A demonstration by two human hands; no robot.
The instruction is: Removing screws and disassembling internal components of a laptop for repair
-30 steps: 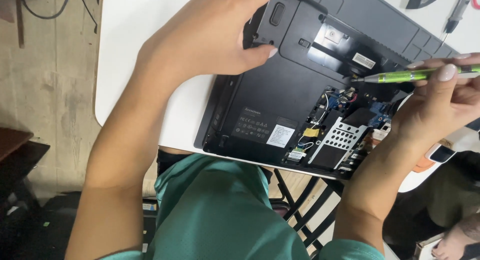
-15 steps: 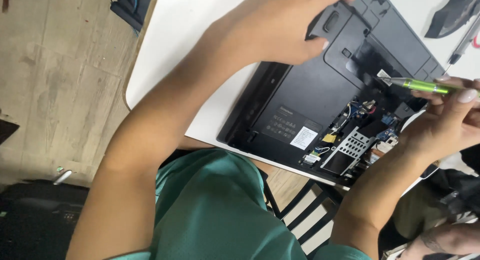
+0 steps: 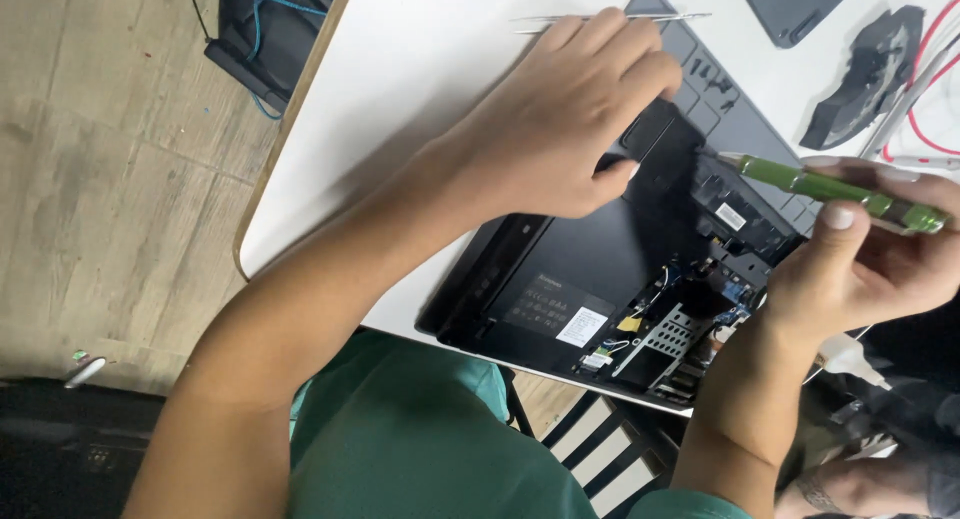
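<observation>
Laptop (image 3: 590,269) lies bottom-up on the white table (image 3: 420,69), one bay open with boards and wires exposed near the front edge. Left hand (image 3: 570,109) rests flat on the base, fingers loosely curled, thumb on the dark panel. Right hand (image 3: 860,249) pinches a green screwdriver (image 3: 830,189), tip at the laptop's far side. Tweezers (image 3: 600,19) lie just beyond the left hand.

Place: electronics repair workshop | Evidence: opened black laptop (image 3: 600,269) under left hand (image 3: 570,119), circuitry exposed | green screwdriver (image 3: 840,191) in right hand (image 3: 860,264) | tweezers (image 3: 600,21) beyond left hand | loose parts, red wires (image 3: 935,69) on white table (image 3: 420,69)
</observation>
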